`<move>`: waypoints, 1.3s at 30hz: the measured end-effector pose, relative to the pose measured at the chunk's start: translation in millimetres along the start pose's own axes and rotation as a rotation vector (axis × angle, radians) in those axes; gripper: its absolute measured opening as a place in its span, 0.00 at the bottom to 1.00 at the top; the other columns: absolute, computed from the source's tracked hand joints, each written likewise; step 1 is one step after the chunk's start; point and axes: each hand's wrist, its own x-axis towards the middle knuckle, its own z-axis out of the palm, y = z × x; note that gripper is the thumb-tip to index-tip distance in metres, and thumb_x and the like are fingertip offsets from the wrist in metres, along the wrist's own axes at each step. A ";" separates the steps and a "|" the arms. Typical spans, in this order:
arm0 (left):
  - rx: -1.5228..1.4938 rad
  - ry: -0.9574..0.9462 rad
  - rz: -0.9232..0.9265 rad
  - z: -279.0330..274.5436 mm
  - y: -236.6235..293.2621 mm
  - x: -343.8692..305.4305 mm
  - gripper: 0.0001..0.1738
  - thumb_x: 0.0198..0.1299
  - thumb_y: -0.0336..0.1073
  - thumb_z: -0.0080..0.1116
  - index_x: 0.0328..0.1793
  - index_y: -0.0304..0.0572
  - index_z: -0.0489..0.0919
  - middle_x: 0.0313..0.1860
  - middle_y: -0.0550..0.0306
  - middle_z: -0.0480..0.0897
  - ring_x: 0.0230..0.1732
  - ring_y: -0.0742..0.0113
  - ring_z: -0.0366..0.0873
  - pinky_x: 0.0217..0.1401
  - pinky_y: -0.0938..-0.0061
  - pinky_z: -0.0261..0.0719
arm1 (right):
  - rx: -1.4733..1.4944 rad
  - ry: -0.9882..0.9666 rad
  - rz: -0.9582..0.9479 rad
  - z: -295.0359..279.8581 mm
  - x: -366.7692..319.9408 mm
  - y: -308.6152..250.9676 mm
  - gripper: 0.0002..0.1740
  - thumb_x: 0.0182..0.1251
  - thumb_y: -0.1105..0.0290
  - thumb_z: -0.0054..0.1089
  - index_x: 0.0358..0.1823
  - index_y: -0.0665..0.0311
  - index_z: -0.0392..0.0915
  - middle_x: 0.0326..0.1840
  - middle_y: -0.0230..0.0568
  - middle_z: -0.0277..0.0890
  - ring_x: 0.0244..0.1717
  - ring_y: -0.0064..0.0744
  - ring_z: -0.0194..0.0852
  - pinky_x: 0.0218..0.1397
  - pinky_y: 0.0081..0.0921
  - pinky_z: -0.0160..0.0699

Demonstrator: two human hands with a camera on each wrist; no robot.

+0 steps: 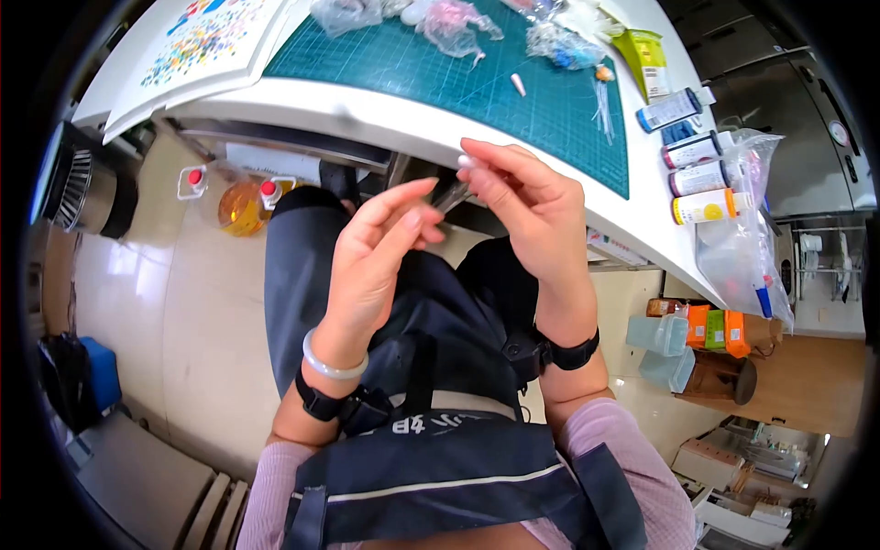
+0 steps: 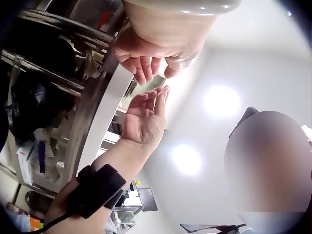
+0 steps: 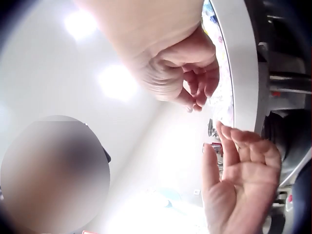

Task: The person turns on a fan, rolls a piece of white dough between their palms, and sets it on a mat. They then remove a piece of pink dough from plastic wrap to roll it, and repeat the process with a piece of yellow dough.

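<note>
Just off the table edge (image 1: 367,119), right hand (image 1: 527,206) pinches a clear sliver (image 1: 453,194), left hand (image 1: 376,261) spread.

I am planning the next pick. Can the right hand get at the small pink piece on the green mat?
Probably yes: the pink piece lies alone on the green mat, just beyond the right hand, though that hand pinches a small clear thing.

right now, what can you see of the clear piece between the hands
The clear piece is small, thin and see-through, plastic by its look. It is tilted and held in the air just below the table edge. The right hand pinches its upper end; the left hand touches its lower end with straight fingers. Its exact shape is too small to tell.
</note>
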 end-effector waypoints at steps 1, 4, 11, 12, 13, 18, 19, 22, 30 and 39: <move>-0.039 -0.009 0.018 1.7 0.4 -1.8 0.18 0.64 0.32 0.54 0.59 0.34 0.74 0.43 0.57 0.79 0.42 0.74 0.76 0.48 0.80 0.73 | 0.032 -0.013 0.024 5.0 -7.6 1.3 0.14 0.61 0.77 0.61 0.49 0.67 0.80 0.37 0.32 0.78 0.37 0.17 0.75 0.39 0.13 0.71; 0.041 -0.005 0.108 4.2 0.4 -4.8 0.15 0.62 0.27 0.56 0.55 0.31 0.76 0.44 0.57 0.78 0.42 0.73 0.76 0.48 0.80 0.75 | 0.116 -0.078 0.075 15.9 -22.6 -0.8 0.18 0.58 0.83 0.62 0.52 0.70 0.78 0.38 0.34 0.79 0.39 0.19 0.76 0.43 0.16 0.75; 0.095 -0.041 0.231 5.9 -0.1 -9.7 0.09 0.60 0.23 0.57 0.45 0.31 0.82 0.42 0.56 0.77 0.42 0.72 0.77 0.48 0.80 0.76 | -0.165 -0.043 -0.104 17.3 -35.6 -0.8 0.20 0.53 0.83 0.67 0.50 0.68 0.78 0.36 0.34 0.79 0.36 0.19 0.76 0.40 0.16 0.74; 0.092 -0.043 0.220 7.8 0.0 -10.4 0.08 0.60 0.23 0.57 0.45 0.31 0.82 0.41 0.55 0.78 0.42 0.71 0.78 0.48 0.80 0.76 | -0.189 -0.028 -0.134 17.0 -36.8 -1.6 0.21 0.52 0.83 0.67 0.50 0.68 0.79 0.35 0.34 0.79 0.35 0.19 0.75 0.39 0.16 0.74; 0.093 -0.044 0.218 7.9 -1.2 -10.7 0.08 0.60 0.23 0.57 0.45 0.31 0.82 0.41 0.55 0.78 0.42 0.71 0.78 0.48 0.80 0.76 | -0.213 -0.013 -0.162 16.9 -38.3 -2.2 0.21 0.51 0.83 0.67 0.49 0.68 0.79 0.34 0.34 0.79 0.34 0.19 0.75 0.39 0.16 0.74; 0.056 0.006 0.225 2.4 -6.8 -11.6 0.08 0.60 0.25 0.59 0.44 0.30 0.82 0.39 0.55 0.79 0.37 0.75 0.76 0.43 0.82 0.75 | -0.263 0.021 -0.229 14.6 -44.6 -3.4 0.20 0.51 0.84 0.66 0.48 0.67 0.79 0.32 0.36 0.78 0.33 0.22 0.77 0.38 0.18 0.77; 0.057 0.006 0.223 2.5 -7.3 -11.8 0.08 0.60 0.25 0.59 0.44 0.30 0.82 0.39 0.55 0.79 0.37 0.75 0.76 0.43 0.82 0.75 | -0.287 0.012 -0.240 13.6 -45.1 -3.3 0.19 0.51 0.83 0.65 0.47 0.68 0.79 0.32 0.37 0.77 0.33 0.25 0.79 0.39 0.20 0.81; -0.008 0.027 0.184 3.3 -8.2 -13.4 0.08 0.59 0.26 0.60 0.43 0.31 0.82 0.37 0.55 0.80 0.34 0.76 0.75 0.40 0.82 0.74 | -0.261 0.010 -0.222 12.7 -47.7 -2.8 0.17 0.52 0.83 0.65 0.45 0.67 0.80 0.32 0.37 0.77 0.33 0.25 0.79 0.39 0.19 0.81; 0.185 -0.010 0.057 2.6 0.8 -15.5 0.05 0.57 0.24 0.61 0.40 0.30 0.82 0.34 0.56 0.82 0.34 0.74 0.78 0.39 0.83 0.76 | -0.437 0.018 -0.388 9.0 -46.9 0.2 0.12 0.49 0.80 0.66 0.38 0.63 0.82 0.31 0.37 0.74 0.31 0.35 0.74 0.31 0.26 0.73; 0.206 -0.211 -0.176 -21.0 14.4 -9.7 0.06 0.57 0.26 0.61 0.39 0.30 0.81 0.33 0.55 0.83 0.33 0.74 0.79 0.38 0.82 0.77 | -0.580 -0.174 -0.554 0.3 -36.6 -2.0 0.10 0.45 0.76 0.67 0.31 0.61 0.79 0.29 0.33 0.72 0.29 0.34 0.71 0.30 0.28 0.71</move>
